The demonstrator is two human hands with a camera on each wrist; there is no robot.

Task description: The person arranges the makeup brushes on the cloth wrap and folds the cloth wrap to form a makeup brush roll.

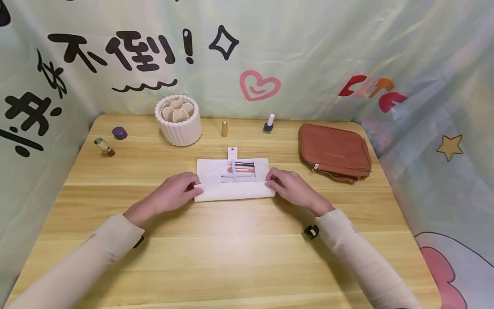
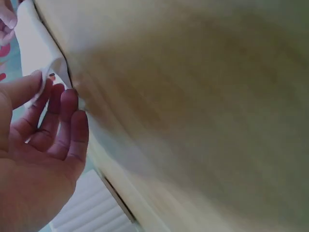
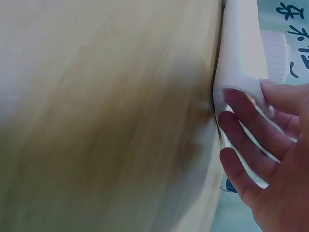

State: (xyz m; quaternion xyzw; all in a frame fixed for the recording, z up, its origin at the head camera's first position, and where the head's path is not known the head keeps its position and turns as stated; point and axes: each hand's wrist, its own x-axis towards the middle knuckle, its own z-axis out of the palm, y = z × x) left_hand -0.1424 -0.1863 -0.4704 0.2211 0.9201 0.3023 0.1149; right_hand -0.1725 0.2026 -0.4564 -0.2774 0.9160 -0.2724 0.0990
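Observation:
A white roll-up brush case [image 1: 212,169] lies on the wooden table, its near part folded over toward the back. Makeup brushes [image 1: 243,170] show in its upper half under a pale strap, and a snap tab [image 1: 232,152] sticks out at the far edge. My left hand [image 1: 175,191] pinches the left end of the folded part between thumb and fingers. At the right end, my right hand [image 1: 291,186] pinches the same fold. In the right wrist view the folded case [image 3: 241,53] curves into a tube, with fingers at its open end.
A ribbed white brush holder [image 1: 179,128], a gold tube [image 1: 224,128] and a nail polish bottle [image 1: 269,123] stand behind the case. A brown zip pouch [image 1: 333,150] lies right. Toward the back left are a purple lid [image 1: 119,133] and a lipstick [image 1: 104,147].

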